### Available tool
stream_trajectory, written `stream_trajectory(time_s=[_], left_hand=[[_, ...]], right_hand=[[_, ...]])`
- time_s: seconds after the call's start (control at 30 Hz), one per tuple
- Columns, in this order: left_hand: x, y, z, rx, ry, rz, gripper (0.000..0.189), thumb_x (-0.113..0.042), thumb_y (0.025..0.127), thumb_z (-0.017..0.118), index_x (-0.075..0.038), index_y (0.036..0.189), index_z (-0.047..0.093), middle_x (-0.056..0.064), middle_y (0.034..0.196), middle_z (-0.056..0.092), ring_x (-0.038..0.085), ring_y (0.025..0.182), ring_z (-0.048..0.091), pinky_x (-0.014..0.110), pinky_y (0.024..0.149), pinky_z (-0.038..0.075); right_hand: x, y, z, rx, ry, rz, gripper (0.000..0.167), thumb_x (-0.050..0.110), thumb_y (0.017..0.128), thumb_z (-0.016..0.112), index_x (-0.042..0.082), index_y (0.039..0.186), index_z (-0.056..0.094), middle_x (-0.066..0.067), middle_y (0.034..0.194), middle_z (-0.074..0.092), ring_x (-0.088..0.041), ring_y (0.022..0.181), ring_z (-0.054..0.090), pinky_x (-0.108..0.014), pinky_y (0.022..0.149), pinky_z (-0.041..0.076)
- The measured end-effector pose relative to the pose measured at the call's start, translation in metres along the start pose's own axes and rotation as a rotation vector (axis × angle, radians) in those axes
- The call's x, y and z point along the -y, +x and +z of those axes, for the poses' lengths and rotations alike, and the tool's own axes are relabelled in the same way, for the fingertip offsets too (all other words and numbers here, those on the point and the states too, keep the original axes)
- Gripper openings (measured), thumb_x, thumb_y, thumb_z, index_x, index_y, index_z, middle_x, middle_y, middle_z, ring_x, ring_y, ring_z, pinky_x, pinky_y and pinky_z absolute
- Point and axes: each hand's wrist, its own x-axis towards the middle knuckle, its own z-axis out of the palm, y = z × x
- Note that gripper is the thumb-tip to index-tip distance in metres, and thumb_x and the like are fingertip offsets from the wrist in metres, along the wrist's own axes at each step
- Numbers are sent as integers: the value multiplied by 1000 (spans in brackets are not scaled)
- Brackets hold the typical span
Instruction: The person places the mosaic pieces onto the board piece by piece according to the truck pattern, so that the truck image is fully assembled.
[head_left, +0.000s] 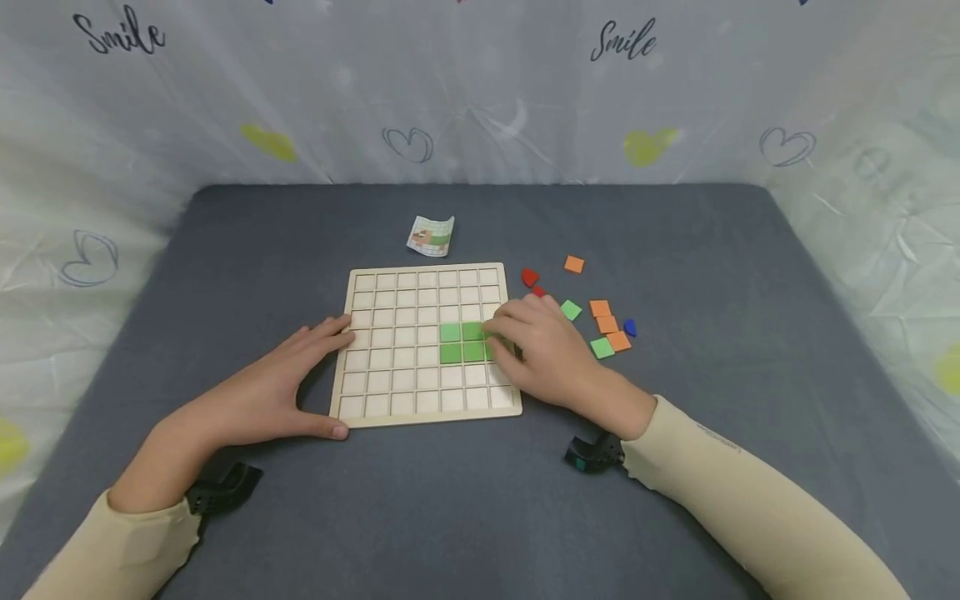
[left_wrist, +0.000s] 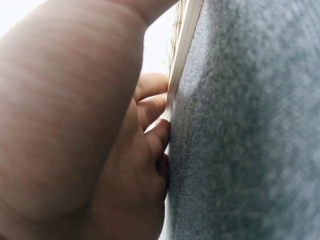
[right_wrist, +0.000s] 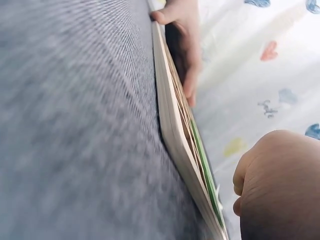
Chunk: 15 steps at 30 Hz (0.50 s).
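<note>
A pale wooden grid board (head_left: 402,381) lies flat on the dark grey cloth, with green square tiles (head_left: 450,353) set in some cells toward its right side. My left hand (head_left: 277,392) spreads along the board's left edge, fingertips on the side and thumb at the near corner. Over the right edge reaches my right hand (head_left: 551,354), its fingers bent and fingertips at the rightmost green tiles. Those fingertips cover part of the tiles, so I cannot tell if one is pinched. In the right wrist view the knuckles (right_wrist: 280,175) hover beside the board's edge (right_wrist: 172,127).
Right of the board lie loose orange squares (head_left: 600,308), green squares (head_left: 602,347), red pieces (head_left: 529,277) and a blue piece (head_left: 630,327). A small printed card (head_left: 431,237) sits beyond the far edge. A white patterned curtain (head_left: 480,92) hangs behind the table.
</note>
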Motion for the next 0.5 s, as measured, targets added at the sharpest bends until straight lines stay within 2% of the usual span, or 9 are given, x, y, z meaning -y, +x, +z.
stream_trajectory(time_s=[0.17,0.37,0.5], left_hand=[[0,0,0,2,0,1,128,-79,75,86,-24,175,27,-3,183,8,43,167,2,72,129,16],[0,0,0,4,1,-9,129,-80,74,85,-26,175,26,-4,183,8,44,167,2,73,127,17],[0,1,-1,9,3,-13,129,-80,74,85,-26,175,26,-4,183,7,44,167,1,74,127,17]], right_hand=[[-4,-13,-10,-23,-2,27,14,10,101,71,8,107,84,-2,104,73,-22,85,57,-36,71,36],[-9,-28,-21,-9,-9,85,16,11,100,72,8,112,83,-2,108,74,-22,88,58,-38,74,38],[-11,-37,-27,-3,-25,110,19,11,99,71,8,114,83,-3,111,75,-23,89,58,-39,78,43]])
